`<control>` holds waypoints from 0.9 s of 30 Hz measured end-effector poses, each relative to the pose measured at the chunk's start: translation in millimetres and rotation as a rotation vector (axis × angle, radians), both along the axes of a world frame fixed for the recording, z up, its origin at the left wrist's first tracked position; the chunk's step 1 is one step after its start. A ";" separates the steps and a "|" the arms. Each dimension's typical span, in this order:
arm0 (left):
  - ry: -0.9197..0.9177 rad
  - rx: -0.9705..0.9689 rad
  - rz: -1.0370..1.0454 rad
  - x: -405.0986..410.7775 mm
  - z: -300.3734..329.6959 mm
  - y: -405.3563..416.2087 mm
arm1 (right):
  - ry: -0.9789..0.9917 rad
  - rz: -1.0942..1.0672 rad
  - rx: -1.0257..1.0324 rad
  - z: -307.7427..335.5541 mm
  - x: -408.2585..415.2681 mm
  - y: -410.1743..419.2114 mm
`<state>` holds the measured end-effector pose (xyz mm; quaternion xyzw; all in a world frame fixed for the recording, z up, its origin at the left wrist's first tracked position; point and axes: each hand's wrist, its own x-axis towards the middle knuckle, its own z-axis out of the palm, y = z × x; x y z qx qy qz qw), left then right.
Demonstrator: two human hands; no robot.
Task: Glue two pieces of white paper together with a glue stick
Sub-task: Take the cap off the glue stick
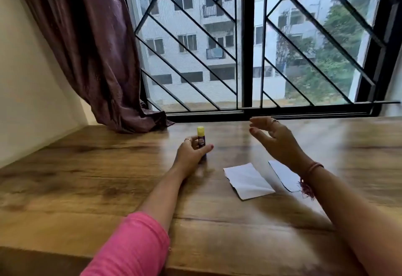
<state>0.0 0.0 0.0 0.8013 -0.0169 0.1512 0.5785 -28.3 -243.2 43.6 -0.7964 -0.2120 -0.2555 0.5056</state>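
A glue stick [201, 137] with a yellow cap and dark label stands upright on the wooden table [87, 167], cap on. My left hand [191, 154] is wrapped around its lower body. One piece of white paper [248, 181] lies flat to the right of that hand. A second white piece [282, 174] lies beside it, partly hidden under my right wrist. My right hand [274, 138] hovers above the table behind the papers, fingers spread and empty, blurred by motion.
A purple curtain [97, 58] hangs at the back left, its hem resting on the table. A barred window [245, 47] runs along the table's far edge. A cream wall [26, 80] bounds the left side.
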 end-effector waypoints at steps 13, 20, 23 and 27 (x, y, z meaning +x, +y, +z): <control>-0.316 0.147 -0.122 -25.1 27.6 -33.2 | 0.032 0.030 -0.020 10.5 -9.9 13.7; -0.493 0.349 -0.135 -35.4 31.7 -40.8 | -0.003 0.063 -0.014 16.2 -12.2 18.0; -0.493 0.400 -0.132 -37.6 33.9 -40.3 | -0.077 0.017 -0.154 18.1 -14.8 16.5; -0.471 0.406 -0.158 -40.2 36.6 -41.8 | -0.224 0.016 -0.267 21.8 -18.9 12.9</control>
